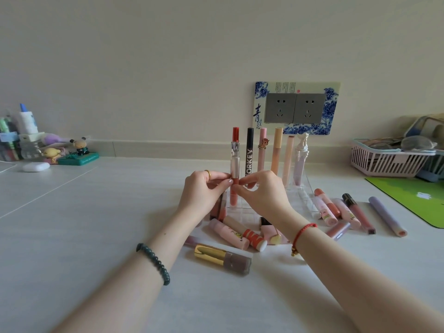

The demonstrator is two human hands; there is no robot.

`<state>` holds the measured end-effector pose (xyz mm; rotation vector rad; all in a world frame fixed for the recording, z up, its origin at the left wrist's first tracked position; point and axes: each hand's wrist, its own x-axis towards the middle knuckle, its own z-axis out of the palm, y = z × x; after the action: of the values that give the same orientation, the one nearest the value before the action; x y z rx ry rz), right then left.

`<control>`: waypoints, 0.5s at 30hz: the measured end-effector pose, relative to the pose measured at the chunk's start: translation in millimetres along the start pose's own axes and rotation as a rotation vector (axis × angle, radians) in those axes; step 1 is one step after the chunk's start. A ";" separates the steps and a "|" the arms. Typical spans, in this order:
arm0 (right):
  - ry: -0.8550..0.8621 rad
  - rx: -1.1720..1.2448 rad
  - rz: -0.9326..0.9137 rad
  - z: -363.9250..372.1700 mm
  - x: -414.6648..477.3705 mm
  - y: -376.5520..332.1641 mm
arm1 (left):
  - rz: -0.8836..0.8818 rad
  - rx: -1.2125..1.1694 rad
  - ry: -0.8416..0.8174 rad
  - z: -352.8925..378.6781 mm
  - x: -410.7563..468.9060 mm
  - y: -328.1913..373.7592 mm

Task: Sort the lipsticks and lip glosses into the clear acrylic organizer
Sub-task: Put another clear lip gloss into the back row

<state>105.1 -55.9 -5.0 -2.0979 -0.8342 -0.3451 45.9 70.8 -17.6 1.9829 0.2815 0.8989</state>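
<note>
A clear acrylic organizer (pixel 304 197) stands on the white desk near the wall. Its back row holds several upright tubes, among them a black one (pixel 249 155) and a peach one (pixel 277 150). In a nearer slot at the left stands a silver-capped coral lip gloss (pixel 234 164). My left hand (pixel 204 188) and my right hand (pixel 259 188) both pinch it at its middle, from either side. Loose tubes lie in front of the organizer, including a gold-capped mauve gloss (pixel 222 259) and pink lipsticks (pixel 229 233). More tubes (pixel 346 212) lie to the right.
A lilac tube (pixel 386 216) lies by a green mat (pixel 413 198) at the right. A pink basket (pixel 389 162) with clutter sits behind it. Figurines, pens and a white earbud case (pixel 36 167) crowd the far left. A wall socket (pixel 294 108) is behind the organizer.
</note>
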 end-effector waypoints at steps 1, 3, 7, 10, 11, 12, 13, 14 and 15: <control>-0.006 -0.003 -0.006 -0.2 -0.3 0.0 | -0.002 0.003 0.000 -0.1 0.2 -0.6; -0.024 -0.006 -0.018 -1.1 -1.2 0.3 | -0.010 0.004 -0.001 -0.4 0.4 -1.5; -0.023 -0.014 -0.041 -8.5 0.2 -0.9 | -0.033 0.009 -0.010 -0.9 -0.6 0.9; 0.023 0.035 -0.098 -30.4 3.5 -3.3 | -0.053 0.037 -0.019 -3.3 -2.9 4.1; 0.034 0.065 -0.109 -41.5 3.7 -3.5 | -0.053 0.043 -0.023 -4.2 -4.1 6.0; 0.036 0.085 -0.122 -54.0 3.5 -2.2 | -0.048 0.043 -0.029 -5.3 -5.3 7.7; 0.022 0.087 -0.140 -67.1 2.5 0.1 | -0.042 0.036 -0.036 -6.0 -6.4 9.7; -0.010 0.073 -0.157 -79.7 0.6 3.9 | -0.037 0.033 -0.044 -6.8 -7.7 11.8; -0.055 0.040 -0.167 -91.4 -2.2 9.1 | -0.032 0.039 -0.051 -7.8 -8.9 13.7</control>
<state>113.8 -132.6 44.7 -2.0138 -1.0443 -0.3575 32.2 63.7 -8.2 2.0279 0.3032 0.8273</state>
